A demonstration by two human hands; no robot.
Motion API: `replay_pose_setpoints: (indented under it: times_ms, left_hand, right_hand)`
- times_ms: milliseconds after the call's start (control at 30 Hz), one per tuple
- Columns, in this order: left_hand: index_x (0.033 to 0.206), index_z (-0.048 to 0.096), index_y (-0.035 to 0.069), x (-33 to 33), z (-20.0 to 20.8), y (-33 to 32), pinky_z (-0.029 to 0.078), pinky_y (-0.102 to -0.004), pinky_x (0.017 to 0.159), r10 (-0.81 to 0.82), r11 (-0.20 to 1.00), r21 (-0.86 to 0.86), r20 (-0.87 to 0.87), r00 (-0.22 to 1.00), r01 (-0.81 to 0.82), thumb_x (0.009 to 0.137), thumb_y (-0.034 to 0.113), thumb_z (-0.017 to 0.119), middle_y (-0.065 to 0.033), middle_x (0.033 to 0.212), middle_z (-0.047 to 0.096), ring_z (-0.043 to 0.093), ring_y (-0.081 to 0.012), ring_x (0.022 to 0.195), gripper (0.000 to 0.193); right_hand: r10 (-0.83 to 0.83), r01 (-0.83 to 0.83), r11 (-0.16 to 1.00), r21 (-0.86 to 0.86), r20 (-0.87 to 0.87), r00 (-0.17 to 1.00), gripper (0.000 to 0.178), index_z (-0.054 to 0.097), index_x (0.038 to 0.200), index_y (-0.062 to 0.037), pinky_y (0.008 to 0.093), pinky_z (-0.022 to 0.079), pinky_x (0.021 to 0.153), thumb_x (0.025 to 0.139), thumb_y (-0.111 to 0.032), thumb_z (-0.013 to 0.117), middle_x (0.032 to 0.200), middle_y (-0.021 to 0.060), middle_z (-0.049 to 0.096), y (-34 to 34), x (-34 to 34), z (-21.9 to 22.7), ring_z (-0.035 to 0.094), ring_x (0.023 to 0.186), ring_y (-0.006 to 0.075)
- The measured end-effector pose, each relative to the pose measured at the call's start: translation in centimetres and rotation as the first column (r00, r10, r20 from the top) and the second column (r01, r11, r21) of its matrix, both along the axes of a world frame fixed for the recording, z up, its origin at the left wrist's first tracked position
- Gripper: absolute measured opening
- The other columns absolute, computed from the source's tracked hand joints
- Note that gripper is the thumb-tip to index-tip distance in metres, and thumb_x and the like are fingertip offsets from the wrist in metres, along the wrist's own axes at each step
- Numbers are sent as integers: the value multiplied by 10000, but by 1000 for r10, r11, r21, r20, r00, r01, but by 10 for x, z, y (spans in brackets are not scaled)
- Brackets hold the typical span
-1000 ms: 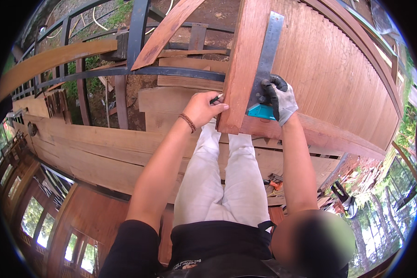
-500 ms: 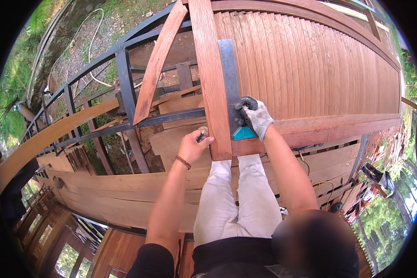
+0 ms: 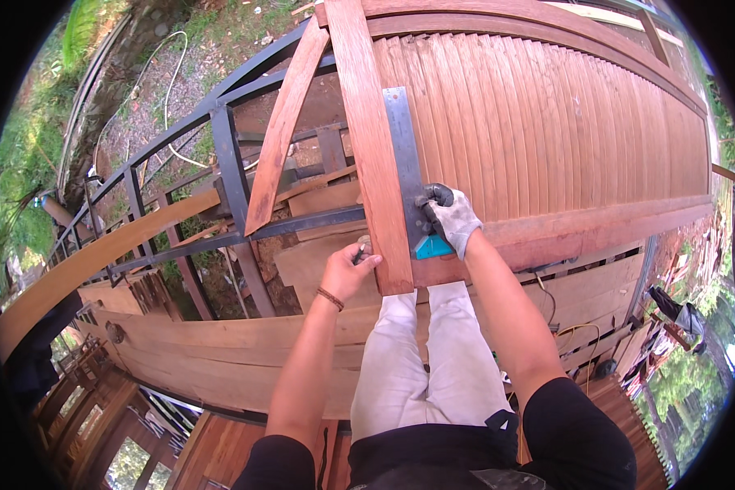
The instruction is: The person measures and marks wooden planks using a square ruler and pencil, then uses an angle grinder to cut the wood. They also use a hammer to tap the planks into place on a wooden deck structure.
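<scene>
plank cut off @ top, ruler marks unreadably sm., dark item mostly hidden in l. hand

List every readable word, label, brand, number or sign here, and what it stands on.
None can be read.
Metal square's blade, by the gloved right hand: any markings too small to read.
Its teal stock: no legible lettering.
Black shirt: no legible lettering.

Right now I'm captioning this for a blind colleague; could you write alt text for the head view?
A gloved right hand holds a teal-handled metal square alongside a wooden plank, by a louvred panel; the bare left hand, pinching what looks like a dark pencil, is at the plank's left edge.
</scene>
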State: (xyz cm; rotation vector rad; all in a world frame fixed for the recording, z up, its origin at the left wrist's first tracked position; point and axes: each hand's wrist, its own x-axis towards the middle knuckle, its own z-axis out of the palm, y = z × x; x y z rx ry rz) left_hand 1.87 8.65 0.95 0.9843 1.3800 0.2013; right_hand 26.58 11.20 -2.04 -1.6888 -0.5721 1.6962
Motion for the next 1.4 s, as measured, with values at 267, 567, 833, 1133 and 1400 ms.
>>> replay_pose_setpoints:
  times_ms: [267, 567, 833, 1133, 1400]
  left_hand:
    - [876, 662, 14, -3, -4, -1, 400, -208, 609, 0, 1000, 4, 10, 1000, 0, 856, 150, 748, 79, 730, 546, 451, -29, 674, 162]
    - [870, 660, -10, -2, -4, 3, 450, -231, 644, -40, 999, -15, -47, 998, 39, 827, 189, 783, 59, 716, 560, 461, -44, 685, 238]
    - [879, 664, -16, -2, -1, 3, 454, -230, 651, -1, 1000, -25, -6, 1000, 1, 828, 173, 779, 48, 741, 591, 484, -44, 695, 227]
    - [875, 660, 6, -3, -5, 1, 423, -218, 619, 3, 1000, -18, 6, 1000, -3, 850, 120, 744, 63, 736, 564, 472, -37, 682, 144]
    - [847, 657, 4, -1, -3, 3, 410, -222, 605, -31, 999, -11, -26, 999, 31, 843, 153, 756, 70, 707, 540, 454, -39, 663, 179]
  right_hand:
    - [16, -16, 1000, -16, 6, 1000, 193, 665, 1031, -23, 277, 526, 513, 887, 14, 543, 852, 49, 694, 4, -1, 9, 627, 619, 119]
    - [-53, 48, 996, -70, -63, 997, 190, 660, 1042, -12, 269, 523, 503, 895, 11, 543, 851, 48, 693, 5, 0, 12, 617, 612, 118]
    - [25, -25, 1000, 1, 58, 998, 179, 688, 985, -30, 276, 527, 536, 878, 13, 550, 829, 38, 698, 2, -1, 8, 603, 609, 110]
    - [61, -62, 998, 6, 108, 992, 229, 677, 1060, -36, 278, 541, 552, 870, 13, 558, 863, 47, 717, 3, -2, 12, 637, 647, 116]
    - [74, -74, 997, -3, 90, 993, 234, 645, 1097, -17, 268, 538, 544, 894, 26, 536, 901, 53, 703, 3, 1, 13, 640, 652, 119]
